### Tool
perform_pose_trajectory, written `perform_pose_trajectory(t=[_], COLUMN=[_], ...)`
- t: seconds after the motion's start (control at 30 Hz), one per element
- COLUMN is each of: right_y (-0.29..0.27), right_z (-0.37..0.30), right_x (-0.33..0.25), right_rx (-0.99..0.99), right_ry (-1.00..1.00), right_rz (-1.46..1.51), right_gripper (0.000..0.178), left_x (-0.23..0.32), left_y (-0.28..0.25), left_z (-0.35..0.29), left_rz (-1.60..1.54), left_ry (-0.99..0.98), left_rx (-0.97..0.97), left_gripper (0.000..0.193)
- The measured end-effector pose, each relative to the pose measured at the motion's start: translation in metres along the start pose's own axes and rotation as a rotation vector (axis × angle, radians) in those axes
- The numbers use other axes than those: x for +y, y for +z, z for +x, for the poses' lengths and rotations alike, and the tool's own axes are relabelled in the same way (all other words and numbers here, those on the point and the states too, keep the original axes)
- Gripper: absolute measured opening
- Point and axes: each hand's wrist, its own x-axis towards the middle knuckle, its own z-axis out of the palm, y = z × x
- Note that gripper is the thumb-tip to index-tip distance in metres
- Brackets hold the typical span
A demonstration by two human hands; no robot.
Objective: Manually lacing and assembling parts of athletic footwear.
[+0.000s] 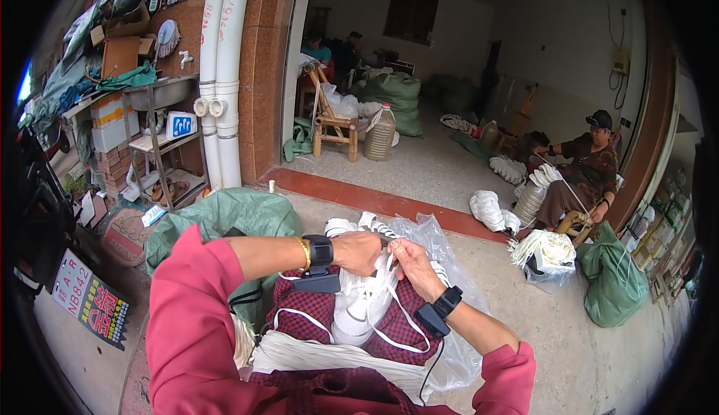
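A white shoe point(352, 323) lies on my lap over a red-and-black checked cloth point(308, 304). White shoelace point(389, 330) loops from it down both sides. My left hand point(358, 253) is closed in a fist just above the shoe, its hold hidden. A small dark piece point(386, 241) shows between the two hands; I cannot tell its kind. Close beside it, my right hand point(416, 267) pinches the white lace with thumb and fingers. A thick bundle of white laces point(318, 356) stretches across my lap nearer to me.
A green sack point(225, 224) stands at my left, and clear plastic point(457, 340) spreads at my right. Farther right, a seated person point(588, 164) works near a pile of white laces point(545, 249) and another green sack point(610, 280). A bamboo chair point(335, 134) stands inside the doorway.
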Motion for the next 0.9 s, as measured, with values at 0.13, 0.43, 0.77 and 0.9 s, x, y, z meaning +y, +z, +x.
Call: perform_pose_trajectory(t=[0.13,0.43,0.77,0.9], right_y=[0.004,0.002,-0.002,-0.001], right_z=[-0.012,-0.012,-0.052,-0.055], right_x=[0.013,0.000,-0.021,-0.021], right_rx=[0.004,0.097,0.029,0.009], right_ry=[-0.064,-0.519,-0.506,-0.541], right_rz=[0.216,-0.266,-0.474,-0.580], right_gripper=[0.033,0.023,0.036,0.022], left_x=[0.040,0.031,0.018,0.021], left_y=[-0.017,0.035,0.039,0.035], left_z=[-0.013,-0.019,-0.015,-0.019], left_rz=[-0.664,-1.398,-1.456,-1.492], left_ry=[0.118,-0.284,-0.275,-0.314], left_rx=[0.321,0.126,0.146,0.132], left_gripper=[0.020,0.028,0.036,0.037])
